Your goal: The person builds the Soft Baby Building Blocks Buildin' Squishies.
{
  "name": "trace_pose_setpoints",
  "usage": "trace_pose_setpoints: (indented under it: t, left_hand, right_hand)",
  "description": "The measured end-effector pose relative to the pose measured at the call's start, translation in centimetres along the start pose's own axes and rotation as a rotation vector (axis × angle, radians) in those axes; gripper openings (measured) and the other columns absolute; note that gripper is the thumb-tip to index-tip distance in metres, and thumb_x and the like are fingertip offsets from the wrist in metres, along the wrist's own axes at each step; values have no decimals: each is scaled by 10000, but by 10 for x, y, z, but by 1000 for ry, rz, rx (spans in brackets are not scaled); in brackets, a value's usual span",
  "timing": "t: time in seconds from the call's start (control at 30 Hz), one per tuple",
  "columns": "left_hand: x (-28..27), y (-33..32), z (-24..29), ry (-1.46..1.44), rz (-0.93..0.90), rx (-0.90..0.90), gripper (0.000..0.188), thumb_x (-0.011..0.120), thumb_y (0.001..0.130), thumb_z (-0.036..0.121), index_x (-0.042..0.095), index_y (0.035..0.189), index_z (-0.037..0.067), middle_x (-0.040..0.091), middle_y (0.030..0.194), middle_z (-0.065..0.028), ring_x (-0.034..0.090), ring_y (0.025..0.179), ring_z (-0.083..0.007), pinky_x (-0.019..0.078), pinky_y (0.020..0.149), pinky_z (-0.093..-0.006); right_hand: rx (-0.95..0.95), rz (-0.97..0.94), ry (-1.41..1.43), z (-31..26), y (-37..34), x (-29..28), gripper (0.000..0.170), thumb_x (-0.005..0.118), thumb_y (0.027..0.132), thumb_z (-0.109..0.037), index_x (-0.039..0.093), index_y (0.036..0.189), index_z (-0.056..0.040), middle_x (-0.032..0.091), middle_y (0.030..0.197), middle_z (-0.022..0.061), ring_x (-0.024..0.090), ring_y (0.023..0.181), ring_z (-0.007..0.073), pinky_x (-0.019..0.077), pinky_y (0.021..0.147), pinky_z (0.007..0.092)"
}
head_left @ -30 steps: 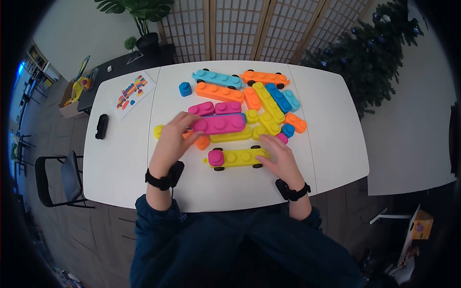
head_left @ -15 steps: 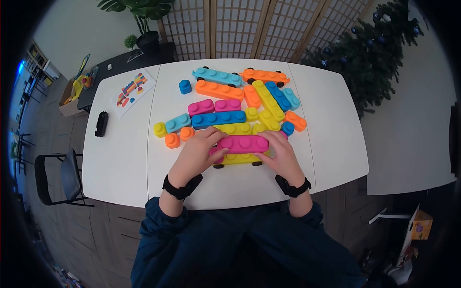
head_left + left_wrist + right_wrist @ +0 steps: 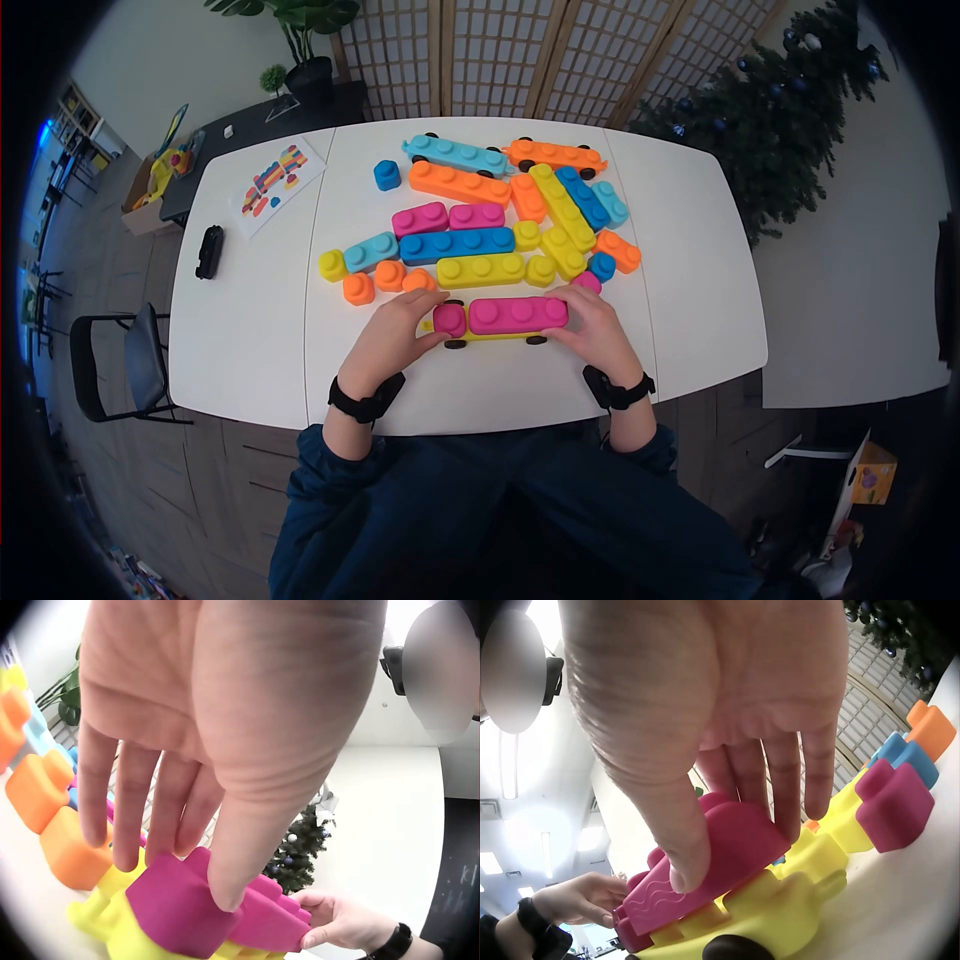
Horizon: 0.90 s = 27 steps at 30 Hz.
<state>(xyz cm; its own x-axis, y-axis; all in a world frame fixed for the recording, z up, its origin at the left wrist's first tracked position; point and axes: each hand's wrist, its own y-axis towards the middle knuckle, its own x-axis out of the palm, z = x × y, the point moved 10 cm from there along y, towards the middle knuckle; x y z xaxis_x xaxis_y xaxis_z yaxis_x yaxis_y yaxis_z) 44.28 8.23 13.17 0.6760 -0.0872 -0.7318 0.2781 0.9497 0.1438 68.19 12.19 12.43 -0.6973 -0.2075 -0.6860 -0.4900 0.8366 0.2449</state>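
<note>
A long pink block (image 3: 518,316) lies along the top of a yellow wheeled base (image 3: 780,909), behind a small pink block (image 3: 450,320) at the base's left end. My right hand (image 3: 603,337) pinches the long block's right end, thumb on the near side and fingers on the far side. In the right wrist view, yellow studs show beneath that block's raised right end. Around the small pink block my left hand (image 3: 393,343) has its thumb in front and fingers behind. Black wheels (image 3: 455,344) show along the near side.
Just beyond the base lie a yellow block (image 3: 480,271), a blue block (image 3: 457,245) and several orange blocks (image 3: 358,290). Light blue (image 3: 455,155) and orange (image 3: 556,156) wheeled bases stand at the back. A picture sheet (image 3: 278,188) and a black object (image 3: 209,252) lie on the left.
The long pink block came from beyond the yellow base, carried by my left hand, and was set onto it. The left hand then shifted left to the small pink block; my right hand grips the long one.
</note>
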Motion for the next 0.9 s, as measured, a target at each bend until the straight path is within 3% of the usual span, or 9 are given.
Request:
trace_pose_setpoints:
  t: [0.3,0.4,0.47,0.57,0.9]
  left_hand:
    - [4,-1,-3,-54,-13,-1,374,789,813,118,687,1166,47,683,1062,-163,661,967,-378,540,848,-413]
    - [6,-1,-6,-74,-21,-28,373,789,812,113,688,1165,47,684,1071,-162,662,972,-377,541,849,-411]
    - [6,-1,-5,-73,-1,-2,386,804,797,78,690,1164,38,693,1070,-137,677,926,-309,557,812,-359]
    - [6,-2,-10,-90,-16,-20,390,802,801,75,688,1171,33,693,1071,-134,678,921,-299,563,800,-352]
    - [6,-3,-14,-112,-21,-22,413,799,804,53,679,1198,21,686,1108,-143,681,931,-299,575,820,-343]
  right_hand:
    - [15,0,-1,2,-2,10,527,876,703,-107,659,1179,-50,681,1155,118,637,1093,323,517,949,397]
    - [-61,11,3,-8,1,11,490,861,746,-146,669,1189,-58,678,1169,112,631,1088,320,509,956,401]
    - [-36,-42,63,-6,3,22,451,833,800,-183,680,1209,-70,676,1180,104,626,1076,314,501,961,404]
    - [-66,-70,27,-8,3,26,448,822,829,-166,680,1241,-64,673,1190,121,642,1057,300,528,922,376]
    - [-106,-29,-12,-14,4,28,442,830,818,-189,690,1219,-67,683,1160,113,639,1031,305,523,917,373]
